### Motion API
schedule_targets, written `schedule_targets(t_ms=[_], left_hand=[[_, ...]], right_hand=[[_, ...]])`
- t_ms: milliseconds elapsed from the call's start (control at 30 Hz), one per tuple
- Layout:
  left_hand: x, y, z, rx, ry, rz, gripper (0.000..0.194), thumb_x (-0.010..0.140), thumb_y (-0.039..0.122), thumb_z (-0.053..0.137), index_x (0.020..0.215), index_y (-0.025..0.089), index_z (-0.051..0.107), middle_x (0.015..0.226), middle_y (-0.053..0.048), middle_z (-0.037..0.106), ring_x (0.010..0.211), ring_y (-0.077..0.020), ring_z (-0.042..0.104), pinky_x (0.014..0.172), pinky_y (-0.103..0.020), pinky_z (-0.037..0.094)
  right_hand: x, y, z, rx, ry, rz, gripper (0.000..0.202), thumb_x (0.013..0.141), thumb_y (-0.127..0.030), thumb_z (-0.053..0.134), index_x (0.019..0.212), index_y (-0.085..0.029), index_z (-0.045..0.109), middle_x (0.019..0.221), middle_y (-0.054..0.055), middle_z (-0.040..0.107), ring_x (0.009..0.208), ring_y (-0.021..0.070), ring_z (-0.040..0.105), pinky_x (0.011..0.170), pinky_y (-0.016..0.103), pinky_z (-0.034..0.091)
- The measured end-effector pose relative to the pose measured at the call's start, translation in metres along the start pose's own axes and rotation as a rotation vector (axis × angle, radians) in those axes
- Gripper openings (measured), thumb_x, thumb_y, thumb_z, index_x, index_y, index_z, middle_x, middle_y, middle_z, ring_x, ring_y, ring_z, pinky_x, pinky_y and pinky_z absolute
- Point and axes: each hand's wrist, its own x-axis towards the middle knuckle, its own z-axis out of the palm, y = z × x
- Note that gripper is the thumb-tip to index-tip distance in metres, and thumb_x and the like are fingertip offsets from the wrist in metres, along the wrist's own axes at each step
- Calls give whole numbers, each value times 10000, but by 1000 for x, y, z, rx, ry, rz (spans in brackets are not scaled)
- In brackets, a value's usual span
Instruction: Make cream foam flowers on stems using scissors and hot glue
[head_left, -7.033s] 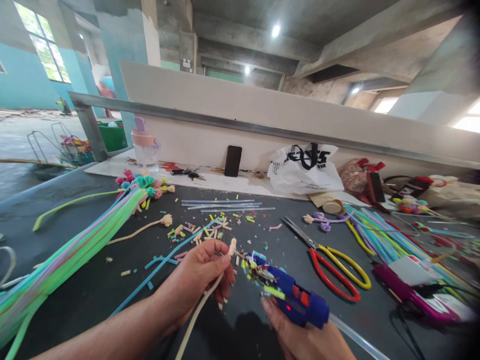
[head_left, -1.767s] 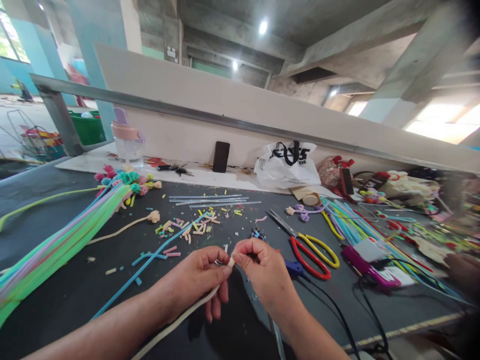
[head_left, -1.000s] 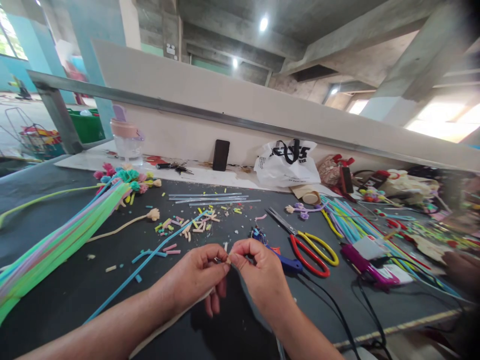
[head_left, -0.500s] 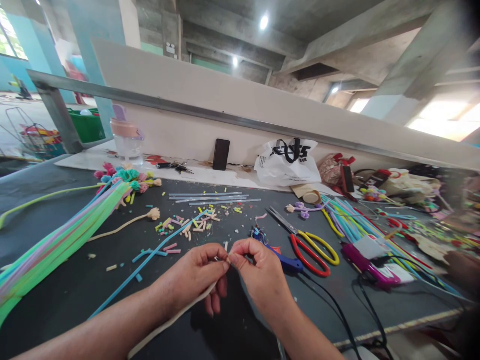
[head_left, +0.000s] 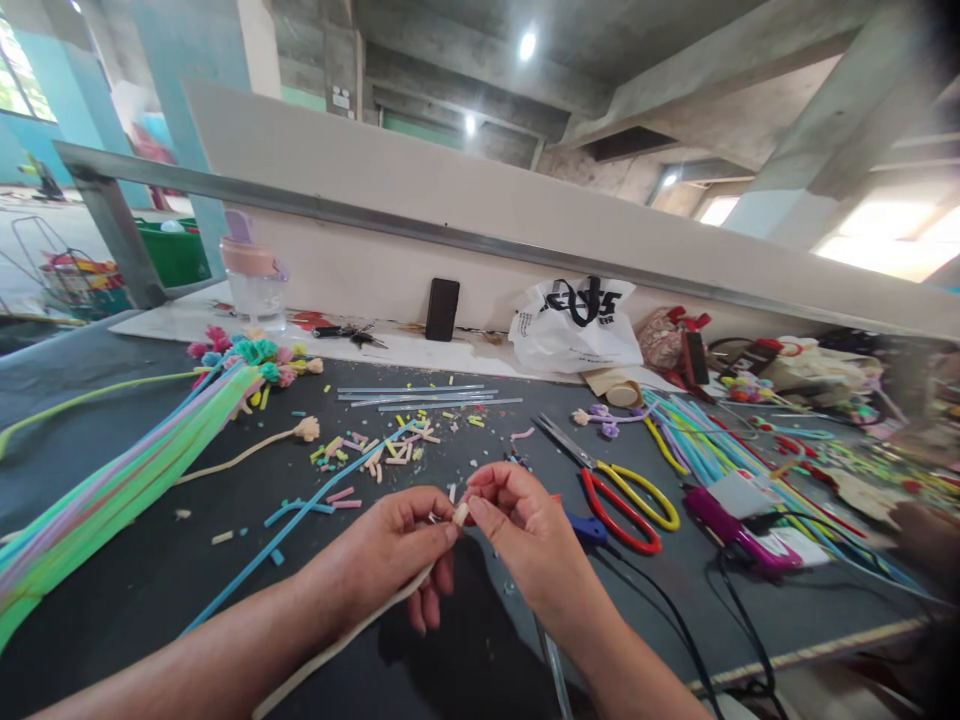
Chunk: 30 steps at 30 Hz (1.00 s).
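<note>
My left hand (head_left: 409, 545) pinches a thin cream cord (head_left: 341, 640) close to its end. The cord trails from under the palm down to the bottom edge. A small pale tip (head_left: 460, 514) stands out between the left thumb and forefinger. My right hand (head_left: 517, 530) meets it from the right, with thumb and forefinger closed at that tip. Just behind the right hand lies a blue glue gun (head_left: 589, 530), partly hidden by it. Scissors (head_left: 630, 495) with red and yellow handles rest farther right.
Cut tube bits (head_left: 375, 450) and clear glue sticks (head_left: 420, 395) lie beyond my hands. On the left is a bundle of coloured cords with flower heads (head_left: 150, 470). A magenta glue gun (head_left: 742, 525), cables and more cords occupy the right, beside a person's blurred hand (head_left: 926, 535).
My right hand has shifted slightly up and right, its fingers loosening around the tip, so more of the pale end shows. The left hand has stayed in place.
</note>
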Motion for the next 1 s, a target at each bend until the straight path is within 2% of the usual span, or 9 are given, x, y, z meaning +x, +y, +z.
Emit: schedule_targets(t_ms=[433, 600, 667, 767, 833, 1000], left_hand=[[-3, 0, -1, 26, -10, -16, 203, 774, 379, 514, 753, 184, 458, 507, 50, 548, 337, -85, 510, 327, -165, 382], [-5, 2, -8, -139, -103, -34, 386, 806, 539, 426, 862, 167, 508, 625, -15, 609, 382, -106, 545, 357, -198, 403], [-4, 2, -9, -218, -59, -65, 440, 808, 574, 384, 881, 161, 513, 652, -37, 622, 415, -129, 572, 382, -226, 428], [-2, 1, -8, -223, 99, -68, 375, 807, 511, 430, 720, 153, 498, 617, -29, 602, 457, -142, 594, 428, -241, 452], [0, 0, -7, -200, 164, -41, 337, 802, 451, 464, 646, 153, 479, 574, -7, 573, 469, -137, 593, 455, -241, 458], [4, -4, -7, -177, 168, -13, 279, 755, 403, 547, 659, 144, 511, 578, -1, 590, 500, -129, 602, 513, -242, 457]], right_hand=[[1, 6, 2, -88, 25, -36, 69, 709, -162, 571, 717, -192, 509, 698, -16, 568, 660, 128, 538, 645, 260, 439], [3, 3, -2, -16, 22, 18, 81, 713, -182, 596, 725, -189, 517, 702, -20, 565, 657, 122, 533, 640, 250, 433], [3, 1, -4, 35, 39, 38, 105, 703, -200, 616, 711, -189, 511, 697, -24, 567, 653, 118, 529, 636, 243, 428], [4, -2, -7, 137, 59, 80, 160, 668, -217, 654, 688, -189, 497, 695, -28, 574, 640, 112, 524, 624, 231, 417], [5, -2, -9, 207, 58, 102, 182, 655, -220, 675, 693, -190, 499, 706, -29, 583, 641, 110, 522, 623, 225, 411], [5, 1, -17, 333, 52, 103, 184, 665, -193, 699, 708, -184, 520, 727, -30, 587, 658, 94, 504, 641, 204, 391]])
